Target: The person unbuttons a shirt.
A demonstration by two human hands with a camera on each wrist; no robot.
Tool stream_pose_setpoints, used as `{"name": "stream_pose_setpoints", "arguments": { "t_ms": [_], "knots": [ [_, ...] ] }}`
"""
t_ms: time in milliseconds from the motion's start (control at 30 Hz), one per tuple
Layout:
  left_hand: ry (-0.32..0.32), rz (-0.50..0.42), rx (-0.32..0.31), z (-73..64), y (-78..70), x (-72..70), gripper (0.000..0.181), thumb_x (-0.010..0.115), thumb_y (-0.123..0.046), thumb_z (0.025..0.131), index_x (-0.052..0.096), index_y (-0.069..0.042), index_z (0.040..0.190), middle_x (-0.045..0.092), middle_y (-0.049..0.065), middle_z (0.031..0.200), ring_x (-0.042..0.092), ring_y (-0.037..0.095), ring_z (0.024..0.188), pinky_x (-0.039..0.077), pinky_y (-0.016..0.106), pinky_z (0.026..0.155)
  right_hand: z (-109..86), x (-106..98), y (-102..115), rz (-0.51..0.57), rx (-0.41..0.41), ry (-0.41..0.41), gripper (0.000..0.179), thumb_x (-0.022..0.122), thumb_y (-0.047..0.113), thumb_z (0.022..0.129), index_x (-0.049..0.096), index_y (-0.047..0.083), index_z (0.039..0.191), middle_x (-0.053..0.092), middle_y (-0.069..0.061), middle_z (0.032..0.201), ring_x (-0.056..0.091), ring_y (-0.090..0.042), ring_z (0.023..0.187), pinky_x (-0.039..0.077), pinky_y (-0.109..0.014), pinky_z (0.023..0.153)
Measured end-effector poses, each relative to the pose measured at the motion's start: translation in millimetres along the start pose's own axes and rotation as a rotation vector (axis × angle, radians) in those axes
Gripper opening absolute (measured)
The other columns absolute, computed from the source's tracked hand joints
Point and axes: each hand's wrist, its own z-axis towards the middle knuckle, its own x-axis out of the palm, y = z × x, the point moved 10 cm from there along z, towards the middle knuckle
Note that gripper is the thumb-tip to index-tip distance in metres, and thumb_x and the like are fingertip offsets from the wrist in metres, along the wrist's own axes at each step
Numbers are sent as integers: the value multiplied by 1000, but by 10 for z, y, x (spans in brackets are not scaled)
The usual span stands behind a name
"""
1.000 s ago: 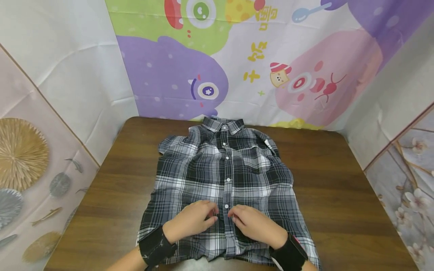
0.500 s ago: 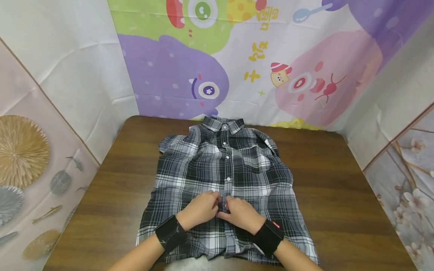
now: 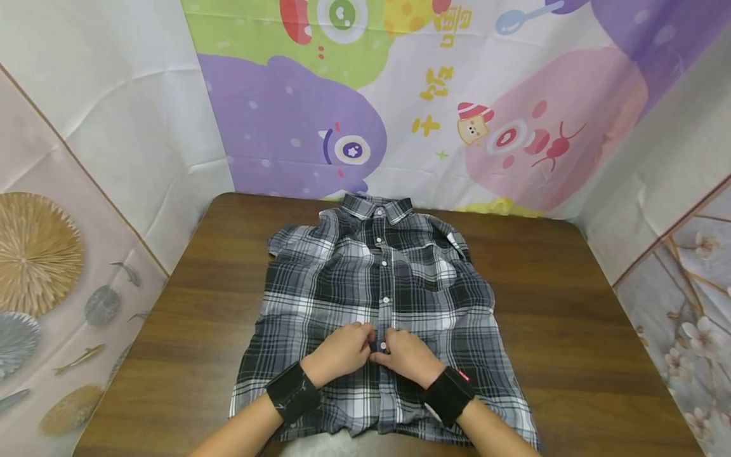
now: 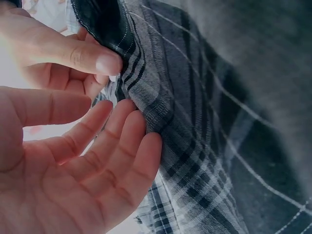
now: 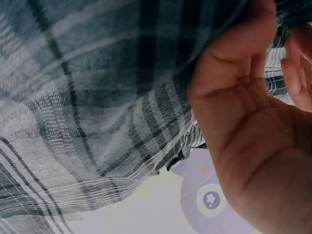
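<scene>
- Two forearms are reaching in from the near side, each wearing a black band [image 3: 293, 392] at the wrist.
- The shirt [image 3: 320, 311], plaid in black, grey and white, is lying face up on the brown table [image 3: 571, 349], its hem [image 3: 365, 424] pointing near and passing beneath both wrists.
- The left hand [image 3: 341, 352] is resting over the near half of the shirt, just left of the placket [image 3: 387, 400]; in the left wrist view its fingers are bending only slightly, the palm showing, and the fingertips are touching the cloth without gripping it.
- The right hand [image 3: 410, 357] is sitting just right of the placket, nearly meeting the left; its thumb and fingers are curling together and pinching the shirt's front edge, the thumb lying by a small white button. The cloth is partly hiding this grip in the right wrist view.
- One button [image 3: 383, 346] is showing between the two hands, and more are running in a line beyond them toward the far side.
- The collar [image 3: 377, 208] is lying well beyond the hands, close to the table's far edge.
- Behind the table, a backdrop [image 3: 422, 158] is hanging, printed with cartoon monsters; patterned sheets are standing at left [image 3: 108, 241] and right [image 3: 705, 355].
</scene>
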Motion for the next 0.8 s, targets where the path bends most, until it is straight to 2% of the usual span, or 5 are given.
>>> {"name": "stream_pose_setpoints", "arguments": {
  "t_ms": [233,333,500,667,800],
  "knots": [
    [24,31,7,-20,23,38,5,57,-5,83,62,-6,86,56,2,73,48,12,61,41,25,55,-21,7,-25,-16,15,6,33,71,35,80,53,8,72,49,1,60,45,-12,48,36,-25,45],
    [49,40,11,-30,28,55,4,57,-7,83,61,-5,84,55,2,74,48,13,62,41,26,56,-26,29,-30,-42,37,13,36,73,36,78,57,3,78,56,-5,66,54,-18,53,42,-30,48],
    [89,44,19,-54,23,69,4,57,-6,84,61,-5,83,56,4,78,52,16,66,44,29,59,-32,33,-31,-70,55,10,33,73,27,77,60,-2,86,61,-12,74,60,-25,62,47,-37,54],
    [114,27,14,-66,27,78,6,58,-6,85,63,-3,86,57,6,81,54,18,70,46,30,62,-48,-19,-21,-41,13,-36,17,66,17,78,54,7,71,48,-1,60,47,-15,52,37,-30,47],
    [94,22,27,-61,29,69,6,58,-7,85,63,-4,87,59,7,82,56,19,71,47,31,63,-82,-109,2,32,-39,-82,22,61,11,79,45,12,65,32,6,57,32,-9,48,26,-23,46]
  ]
}}
